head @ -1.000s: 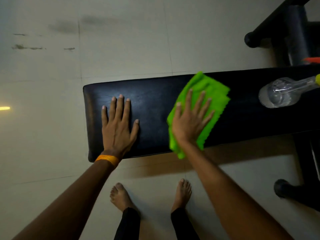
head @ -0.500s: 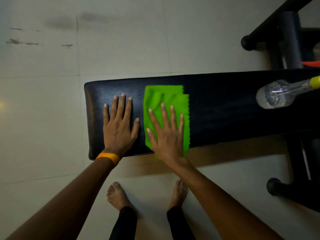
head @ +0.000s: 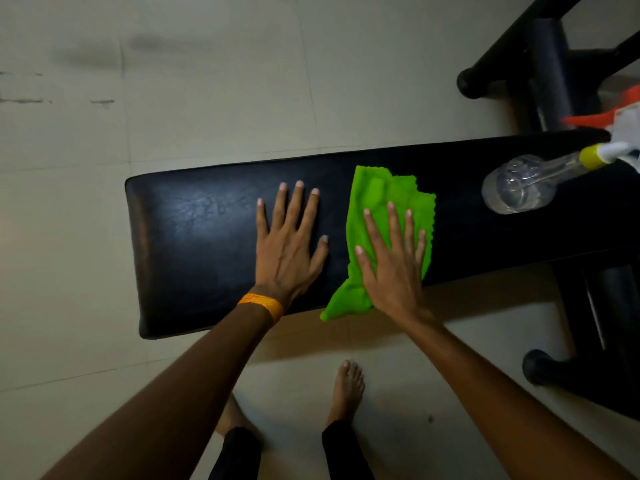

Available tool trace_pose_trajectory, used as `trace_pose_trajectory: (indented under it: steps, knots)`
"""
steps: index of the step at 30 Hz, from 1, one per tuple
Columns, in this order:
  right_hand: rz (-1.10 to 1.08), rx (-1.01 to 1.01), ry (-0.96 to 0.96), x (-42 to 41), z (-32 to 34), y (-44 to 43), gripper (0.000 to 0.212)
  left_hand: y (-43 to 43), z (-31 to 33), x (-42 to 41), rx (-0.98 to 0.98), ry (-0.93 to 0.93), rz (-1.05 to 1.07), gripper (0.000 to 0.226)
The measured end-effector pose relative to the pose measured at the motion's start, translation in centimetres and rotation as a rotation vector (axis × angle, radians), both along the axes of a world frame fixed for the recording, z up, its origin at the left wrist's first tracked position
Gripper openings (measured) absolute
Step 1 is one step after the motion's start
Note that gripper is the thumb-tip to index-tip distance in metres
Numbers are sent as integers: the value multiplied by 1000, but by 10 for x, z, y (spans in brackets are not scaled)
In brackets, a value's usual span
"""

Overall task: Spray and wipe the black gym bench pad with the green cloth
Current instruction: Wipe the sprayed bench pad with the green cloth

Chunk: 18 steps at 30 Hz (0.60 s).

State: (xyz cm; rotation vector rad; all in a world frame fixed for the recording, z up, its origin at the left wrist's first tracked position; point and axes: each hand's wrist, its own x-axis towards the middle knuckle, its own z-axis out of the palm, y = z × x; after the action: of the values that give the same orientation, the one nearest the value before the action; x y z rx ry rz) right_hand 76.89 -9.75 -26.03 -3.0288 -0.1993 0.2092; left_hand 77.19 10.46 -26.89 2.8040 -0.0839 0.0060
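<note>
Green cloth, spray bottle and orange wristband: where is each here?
green cloth (head: pixel 384 192), head view, wrinkled upper part.
spray bottle (head: pixel 512 192), head view, clear round body.
orange wristband (head: pixel 261 304), head view, middle of band.

An orange woven wristband (head: pixel 260 306) sits just behind the left hand (head: pixel 289 244); forearms (head: pixel 194 386) are bare, with black trouser legs (head: pixel 346 452) and bare feet (head: pixel 348 386) below both hands (head: pixel 394 271).

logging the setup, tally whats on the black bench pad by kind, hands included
hands: 2, left hand and right hand
green cloth: 1
spray bottle: 1
total on the bench pad: 4
</note>
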Motion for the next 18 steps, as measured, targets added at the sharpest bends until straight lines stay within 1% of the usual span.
trace_pose_trajectory:
  steps: [1, 2, 4, 6, 7, 8, 9, 11, 12, 13, 14, 16, 17, 18]
  knots:
    - [9, 9, 0, 18, 0, -13, 62, -7, -1, 6, 6, 2, 5, 74]
    - [-29, 4, 0, 38, 1, -25, 63, -12, -4, 9, 22, 5, 11, 74]
    - [-187, 1, -21, 79, 1, -41, 65, -17, -9, 11, 77, 8, 17, 74]
    - [-288, -10, -45, 92, -3, -39, 66, -17, -13, 10, 111, -4, 19, 73]
    - [-285, -31, -60, 86, -4, -32, 66, -16, -13, 9, 114, -5, 16, 73]
    - [-231, -50, -61, 72, -4, -25, 66, -16, -14, 8, 112, -5, 15, 73]
    - [-125, -69, -58, 55, -3, -20, 65, -16, -14, 7, 110, -5, 16, 73]
    - [147, -69, -8, 33, 2, -28, 65, -16, -12, 7, 111, 1, 21, 74]
    - [249, -51, 10, 40, 3, -40, 65, -17, -12, 8, 112, 6, 23, 74]
    - [285, -36, 9, 57, 2, -55, 65, -17, -11, 8, 116, 10, 27, 74]
    - [246, -35, 0, 77, 2, -67, 66, -17, -11, 8, 123, 13, 29, 74]
    - [-15, -21, -25, 110, 2, -80, 67, -17, -11, 9, 141, 26, 28, 75]
    - [-138, -12, -26, 114, 0, -76, 68, -17, -11, 9, 145, 26, 30, 75]
    - [-213, -13, -32, 109, -1, -64, 68, -18, -11, 9, 142, 19, 35, 75]
